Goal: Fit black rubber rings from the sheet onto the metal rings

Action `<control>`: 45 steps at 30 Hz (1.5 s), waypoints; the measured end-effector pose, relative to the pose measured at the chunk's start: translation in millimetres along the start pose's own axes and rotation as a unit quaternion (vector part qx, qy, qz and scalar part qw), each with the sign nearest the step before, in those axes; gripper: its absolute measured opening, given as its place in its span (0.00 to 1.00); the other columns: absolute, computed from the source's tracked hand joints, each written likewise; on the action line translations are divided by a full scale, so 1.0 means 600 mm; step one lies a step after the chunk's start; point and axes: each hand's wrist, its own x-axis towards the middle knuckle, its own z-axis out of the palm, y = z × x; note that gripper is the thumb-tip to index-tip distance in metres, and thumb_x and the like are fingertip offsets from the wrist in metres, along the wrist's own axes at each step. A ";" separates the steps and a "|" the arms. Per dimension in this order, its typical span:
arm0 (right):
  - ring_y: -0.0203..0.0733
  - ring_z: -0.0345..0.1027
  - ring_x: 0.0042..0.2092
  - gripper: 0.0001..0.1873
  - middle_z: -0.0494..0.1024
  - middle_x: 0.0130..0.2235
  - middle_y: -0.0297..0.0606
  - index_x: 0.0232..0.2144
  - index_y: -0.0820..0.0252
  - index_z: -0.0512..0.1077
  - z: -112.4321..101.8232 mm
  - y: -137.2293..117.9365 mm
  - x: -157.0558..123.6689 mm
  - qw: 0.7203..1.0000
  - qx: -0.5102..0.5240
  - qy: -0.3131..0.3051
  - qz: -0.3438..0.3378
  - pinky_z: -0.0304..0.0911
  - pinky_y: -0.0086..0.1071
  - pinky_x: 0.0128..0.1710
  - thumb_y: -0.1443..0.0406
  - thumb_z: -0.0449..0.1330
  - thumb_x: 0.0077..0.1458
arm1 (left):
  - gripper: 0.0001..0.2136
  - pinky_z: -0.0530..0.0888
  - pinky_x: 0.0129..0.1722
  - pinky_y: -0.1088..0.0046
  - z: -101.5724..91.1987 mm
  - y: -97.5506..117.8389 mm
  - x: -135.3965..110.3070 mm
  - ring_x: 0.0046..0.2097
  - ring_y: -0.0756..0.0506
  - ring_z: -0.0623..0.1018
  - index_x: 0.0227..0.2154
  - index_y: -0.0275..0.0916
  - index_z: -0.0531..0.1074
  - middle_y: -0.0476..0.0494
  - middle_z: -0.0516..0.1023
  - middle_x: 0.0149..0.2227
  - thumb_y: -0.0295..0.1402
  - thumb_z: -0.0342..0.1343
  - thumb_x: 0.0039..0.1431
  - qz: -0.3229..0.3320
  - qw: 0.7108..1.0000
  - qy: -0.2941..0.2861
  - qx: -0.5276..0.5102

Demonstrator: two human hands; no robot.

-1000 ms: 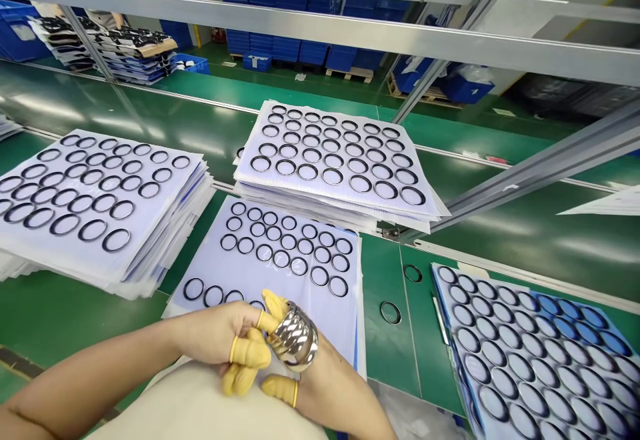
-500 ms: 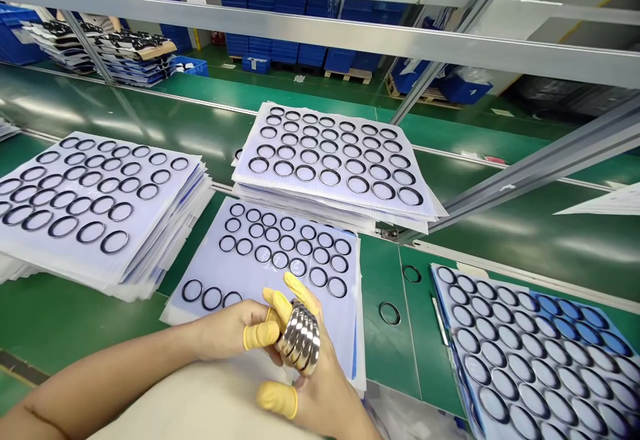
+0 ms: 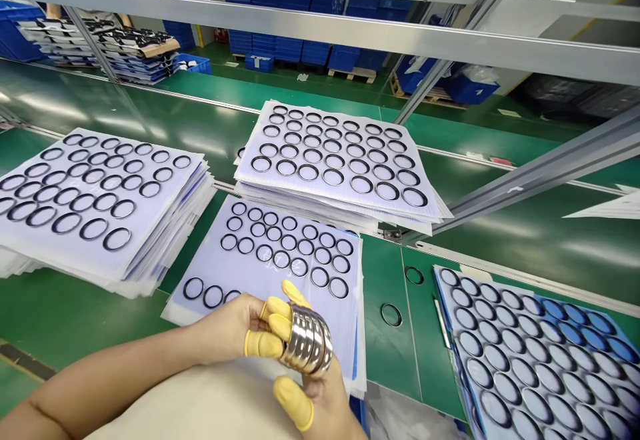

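Observation:
A row of several shiny metal rings (image 3: 311, 341) sits side by side around the fingers of my right hand (image 3: 327, 393), whose thumb stands apart below them. My left hand (image 3: 245, 327) has its fingers closed at the left end of this row, touching the nearest ring. Both hands wear yellow finger cots. Beneath and beyond them lies a sheet stack (image 3: 240, 273) with dark-edged rings laid out in rows; a bare band crosses its middle. My hands and forearm hide part of its near edge.
Another ring-covered sheet stack (image 3: 150, 253) stands left, and a taller one (image 3: 340, 130) at the back. Two loose rings lie on the green table (image 3: 385, 360) near a white pen-like stick (image 3: 442, 323). A ring-covered sheet (image 3: 525, 313) is at right. A metal frame bar (image 3: 320, 23) crosses above.
Both hands have shifted slightly to the right with the rings. My left fingers have closed in against the left end of the row, and the rings have turned a little.

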 end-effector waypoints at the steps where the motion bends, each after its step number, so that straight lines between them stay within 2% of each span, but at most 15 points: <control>1: 0.53 0.60 0.61 0.25 0.70 0.57 0.43 0.61 0.48 0.57 0.000 0.001 0.001 1.000 -0.016 -0.005 -0.006 0.53 0.57 0.61 0.52 0.48 0.63 | 0.17 0.72 0.43 0.68 -0.002 -0.003 0.002 0.35 0.46 0.77 0.30 0.34 0.79 0.45 0.79 0.29 0.44 0.68 0.44 -0.010 1.000 -0.003 -0.014; 5: 0.54 0.57 0.62 0.26 0.70 0.57 0.43 0.62 0.49 0.55 -0.001 -0.006 0.006 0.997 -0.073 0.000 -0.033 0.50 0.59 0.62 0.55 0.48 0.64 | 0.19 0.72 0.41 0.70 -0.006 -0.009 0.006 0.33 0.47 0.76 0.27 0.32 0.78 0.45 0.78 0.27 0.46 0.69 0.41 -0.022 0.998 -0.013 -0.064; 10: 0.57 0.52 0.65 0.25 0.67 0.60 0.41 0.61 0.47 0.58 -0.006 -0.024 0.006 0.995 -0.100 0.011 0.004 0.52 0.61 0.61 0.56 0.52 0.62 | 0.18 0.72 0.39 0.72 -0.006 -0.009 0.006 0.32 0.49 0.74 0.25 0.33 0.77 0.46 0.77 0.27 0.44 0.70 0.39 -0.027 0.998 0.005 -0.057; 12: 0.56 0.55 0.63 0.24 0.69 0.59 0.41 0.60 0.45 0.59 -0.012 -0.026 0.008 0.997 -0.079 0.004 -0.007 0.54 0.59 0.60 0.56 0.50 0.63 | 0.18 0.72 0.39 0.71 -0.008 -0.008 0.006 0.31 0.49 0.74 0.25 0.33 0.77 0.46 0.77 0.27 0.44 0.70 0.39 -0.019 0.999 0.009 -0.044; 15: 0.55 0.64 0.58 0.24 0.73 0.54 0.42 0.58 0.47 0.63 -0.026 -0.021 0.008 1.000 -0.001 -0.016 -0.016 0.61 0.55 0.56 0.52 0.48 0.62 | 0.17 0.73 0.40 0.69 -0.011 -0.001 0.004 0.35 0.46 0.76 0.30 0.34 0.78 0.43 0.78 0.32 0.44 0.68 0.44 0.034 0.999 0.011 -0.015; 18: 0.54 0.70 0.50 0.21 0.77 0.47 0.42 0.50 0.48 0.71 -0.036 -0.016 0.000 0.996 0.076 0.031 0.026 0.68 0.49 0.47 0.50 0.50 0.60 | 0.14 0.73 0.41 0.68 -0.012 0.012 -0.004 0.41 0.44 0.76 0.35 0.36 0.80 0.40 0.77 0.38 0.41 0.65 0.50 0.103 0.991 0.030 0.083; 21: 0.44 0.73 0.33 0.17 0.77 0.31 0.38 0.40 0.50 0.76 -0.037 -0.014 -0.015 0.981 0.148 0.065 0.108 0.70 0.37 0.32 0.49 0.56 0.57 | 0.12 0.71 0.49 0.67 -0.010 0.028 -0.013 0.45 0.43 0.76 0.38 0.39 0.80 0.41 0.78 0.40 0.39 0.62 0.55 0.144 0.962 0.030 0.231; 23: 0.38 0.67 0.23 0.19 0.73 0.22 0.33 0.37 0.53 0.77 -0.034 -0.016 -0.022 0.963 0.215 0.035 0.160 0.66 0.31 0.25 0.48 0.58 0.55 | 0.11 0.69 0.51 0.68 -0.008 0.037 -0.019 0.46 0.44 0.75 0.40 0.40 0.79 0.42 0.77 0.43 0.38 0.60 0.57 0.147 0.936 0.020 0.319; 25: 0.35 0.64 0.19 0.19 0.71 0.18 0.31 0.35 0.55 0.76 -0.030 -0.019 -0.025 0.944 0.272 0.002 0.186 0.65 0.29 0.22 0.47 0.58 0.54 | 0.10 0.69 0.51 0.70 -0.005 0.044 -0.024 0.48 0.45 0.75 0.40 0.41 0.79 0.42 0.76 0.46 0.37 0.58 0.59 0.139 0.913 0.004 0.384; 29: 0.36 0.66 0.19 0.19 0.75 0.19 0.33 0.34 0.55 0.76 -0.026 -0.020 -0.022 0.936 0.295 -0.007 0.191 0.66 0.29 0.21 0.48 0.61 0.53 | 0.10 0.69 0.51 0.72 0.000 0.056 -0.031 0.49 0.45 0.75 0.41 0.42 0.78 0.43 0.74 0.51 0.37 0.55 0.61 0.140 0.867 -0.022 0.478; 35: 0.36 0.66 0.19 0.19 0.77 0.21 0.35 0.33 0.56 0.76 -0.024 -0.016 -0.026 0.941 0.274 0.001 0.200 0.67 0.30 0.20 0.47 0.63 0.50 | 0.11 0.68 0.51 0.74 0.011 0.061 -0.036 0.48 0.46 0.75 0.45 0.43 0.76 0.43 0.73 0.52 0.35 0.50 0.65 0.178 0.807 -0.021 0.563; 38: 0.36 0.68 0.20 0.12 0.77 0.22 0.33 0.33 0.53 0.76 -0.026 -0.021 -0.020 0.958 0.240 -0.005 0.157 0.67 0.30 0.21 0.52 0.61 0.56 | 0.12 0.68 0.49 0.74 0.013 0.060 -0.038 0.48 0.45 0.75 0.48 0.42 0.73 0.42 0.73 0.52 0.35 0.50 0.65 0.177 0.778 -0.020 0.602; 40: 0.37 0.71 0.23 0.12 0.79 0.25 0.33 0.30 0.52 0.76 -0.027 -0.027 -0.010 0.976 0.186 -0.011 0.109 0.70 0.31 0.26 0.54 0.59 0.58 | 0.10 0.69 0.46 0.73 0.010 0.062 -0.039 0.45 0.44 0.75 0.44 0.42 0.74 0.42 0.75 0.47 0.36 0.53 0.63 0.165 0.763 -0.019 0.624; 42: 0.39 0.74 0.29 0.15 0.79 0.29 0.35 0.27 0.53 0.75 -0.029 -0.034 0.000 0.990 0.123 -0.021 0.064 0.72 0.32 0.30 0.53 0.57 0.59 | 0.06 0.69 0.37 0.74 0.003 0.068 -0.038 0.35 0.47 0.75 0.38 0.42 0.74 0.46 0.76 0.34 0.34 0.55 0.61 0.125 0.778 -0.043 0.615; 45: 0.40 0.74 0.32 0.16 0.79 0.33 0.38 0.31 0.54 0.76 -0.030 -0.037 0.007 0.999 0.025 -0.038 0.011 0.72 0.31 0.31 0.55 0.53 0.62 | 0.08 0.63 0.22 0.77 -0.009 0.071 -0.030 0.20 0.52 0.65 0.39 0.40 0.72 0.54 0.68 0.20 0.35 0.58 0.57 -0.007 0.879 -0.159 0.449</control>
